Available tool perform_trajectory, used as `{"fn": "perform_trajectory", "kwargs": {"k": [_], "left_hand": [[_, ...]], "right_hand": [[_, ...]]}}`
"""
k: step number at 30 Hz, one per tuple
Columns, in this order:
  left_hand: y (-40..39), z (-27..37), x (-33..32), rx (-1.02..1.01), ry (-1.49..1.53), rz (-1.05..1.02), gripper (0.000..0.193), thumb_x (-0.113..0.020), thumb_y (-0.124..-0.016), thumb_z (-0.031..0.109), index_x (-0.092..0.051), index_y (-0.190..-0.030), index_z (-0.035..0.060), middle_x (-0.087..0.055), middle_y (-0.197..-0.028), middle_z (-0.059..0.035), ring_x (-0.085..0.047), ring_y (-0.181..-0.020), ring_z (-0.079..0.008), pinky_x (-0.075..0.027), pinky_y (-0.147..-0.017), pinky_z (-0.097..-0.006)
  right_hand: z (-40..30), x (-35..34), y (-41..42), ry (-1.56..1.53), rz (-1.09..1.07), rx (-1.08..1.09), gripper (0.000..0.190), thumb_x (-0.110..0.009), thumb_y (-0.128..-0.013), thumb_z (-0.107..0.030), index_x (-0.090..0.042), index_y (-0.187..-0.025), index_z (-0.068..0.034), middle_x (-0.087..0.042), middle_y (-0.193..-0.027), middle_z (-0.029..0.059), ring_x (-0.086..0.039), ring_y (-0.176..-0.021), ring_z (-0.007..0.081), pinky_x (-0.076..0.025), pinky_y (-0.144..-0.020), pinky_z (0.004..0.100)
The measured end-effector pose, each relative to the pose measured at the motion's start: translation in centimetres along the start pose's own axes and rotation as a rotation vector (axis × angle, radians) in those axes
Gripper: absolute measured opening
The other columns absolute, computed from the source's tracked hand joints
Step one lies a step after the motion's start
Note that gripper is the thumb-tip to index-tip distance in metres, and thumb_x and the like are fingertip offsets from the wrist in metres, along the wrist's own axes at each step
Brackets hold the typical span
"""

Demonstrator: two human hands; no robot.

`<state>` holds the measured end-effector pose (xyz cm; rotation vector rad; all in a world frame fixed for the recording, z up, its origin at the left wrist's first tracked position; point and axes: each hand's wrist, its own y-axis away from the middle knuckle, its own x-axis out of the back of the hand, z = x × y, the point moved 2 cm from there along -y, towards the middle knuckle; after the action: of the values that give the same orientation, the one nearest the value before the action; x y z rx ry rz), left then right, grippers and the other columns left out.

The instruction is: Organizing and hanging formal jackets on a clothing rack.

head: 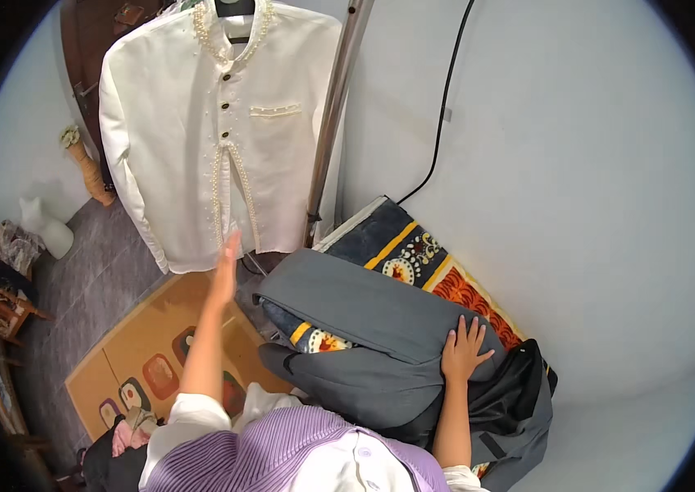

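Note:
A grey cloth garment (372, 307) with black lining (507, 384) lies over a patterned blanket (409, 246) in dark blue, yellow and red. My right hand (465, 352) rests flat on the grey cloth, fingers spread, near its right end. My left hand (224, 270) is raised to the left of the garment, seen edge-on and slightly blurred, with nothing visible in it. Behind it hangs a white long-sleeved shirt (181, 141) with a stand collar, dark buttons and pearl-like bead trim.
A metal pole (332, 123) rises beside the shirt, and a black cable (442, 123) runs down the wall. On the floor lies a tan mat (101, 369) with coloured shapes. At left stand a white bust form (49, 227), a vase (90, 172) and a small wooden stool (9, 313).

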<state>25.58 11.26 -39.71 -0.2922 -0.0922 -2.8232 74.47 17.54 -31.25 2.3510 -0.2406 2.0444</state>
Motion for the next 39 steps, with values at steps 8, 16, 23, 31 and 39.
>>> {"fn": "perform_trajectory", "kwargs": {"k": [8,16,23,31,39], "left_hand": [[-3.9,-8.6,4.5,0.366,-0.006,0.499,0.057,-0.035,-0.097,0.038,-0.039,-0.134,-0.0054,-0.043,-0.139,-0.0181,-0.039,-0.129,-0.0278,-0.027,-0.106,-0.0309],[3.8,17.7,-17.3,-0.632,-0.259,-0.207,0.046,-0.054,-0.087,0.022,-0.049,-0.131,0.0097,-0.045,-0.138,-0.0098,-0.032,-0.134,-0.0260,-0.007,-0.110,-0.0518],[1.6,18.1,-31.3,-0.700,-0.389,-0.524,0.037,-0.060,-0.084,0.033,-0.060,-0.116,0.0142,-0.043,-0.135,-0.0091,-0.030,-0.133,-0.0272,-0.008,-0.103,-0.0592],[-1.4,19.5,-44.9,-0.678,-0.704,-0.724,0.072,-0.069,-0.068,0.057,-0.056,-0.120,0.0097,-0.043,-0.135,-0.0119,-0.029,-0.131,-0.0322,-0.010,-0.101,-0.0645],[-8.3,24.8,-32.4,-0.778,-0.593,-0.348,0.053,-0.076,-0.063,0.048,-0.067,-0.099,0.0114,-0.048,-0.126,-0.0067,-0.036,-0.124,-0.0254,-0.013,-0.099,-0.0631]], "right_hand": [[-1.9,-1.2,-0.4,-0.028,0.017,0.068,0.045,-0.037,-0.095,-0.034,-0.043,-0.137,-0.022,-0.027,-0.150,0.0056,-0.018,-0.140,0.0270,0.000,-0.103,0.0676],[1.0,-0.2,0.1,-0.237,0.296,0.052,0.043,-0.046,-0.092,-0.029,-0.046,-0.133,-0.018,-0.035,-0.142,0.0112,-0.030,-0.133,0.0289,-0.007,-0.100,0.0686],[7.5,6.4,5.1,-0.014,0.823,-0.181,0.041,-0.058,-0.079,-0.021,-0.057,-0.120,-0.017,-0.043,-0.134,0.0069,-0.033,-0.128,0.0271,-0.007,-0.100,0.0591],[24.0,9.9,7.0,-0.015,0.498,-0.657,0.051,-0.059,-0.079,-0.024,-0.049,-0.128,-0.015,-0.035,-0.141,0.0094,-0.023,-0.135,0.0312,-0.015,-0.098,0.0675],[25.3,10.0,4.6,-0.049,0.177,-0.576,0.094,-0.072,-0.061,-0.060,-0.041,-0.138,-0.016,-0.019,-0.150,0.0144,-0.005,-0.141,0.0321,-0.005,-0.102,0.0681]]}}
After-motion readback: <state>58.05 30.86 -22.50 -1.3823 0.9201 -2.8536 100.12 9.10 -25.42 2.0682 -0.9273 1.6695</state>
